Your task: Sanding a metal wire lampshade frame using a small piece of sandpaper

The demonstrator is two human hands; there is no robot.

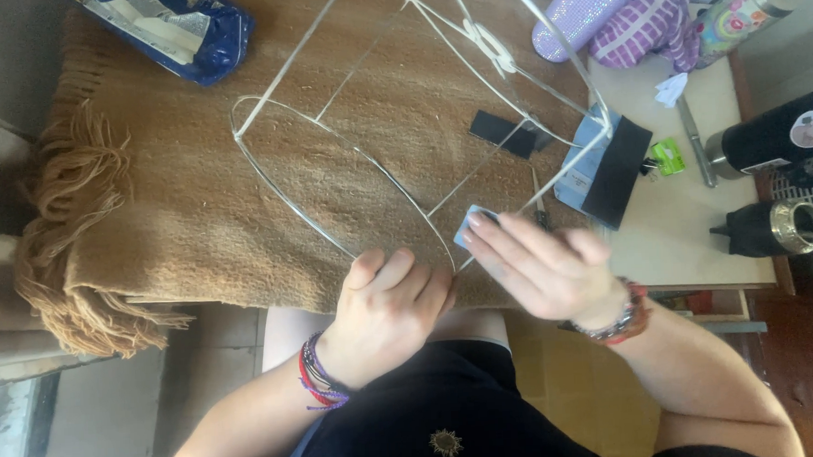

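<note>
While the left hand closes around the one white wire frame at the near edge of the brown blanket, the right hand pinches one small blue-grey pad against a wire; two dark flasks stand at the table's right edge

A white wire lampshade frame lies tilted on its side, 1 large ring nearest the person with thin struts running up and away to a small fitting at the far end. Against the ring's near edge sits a small, flat, light-blue pad, mostly covered by fingers.
</note>
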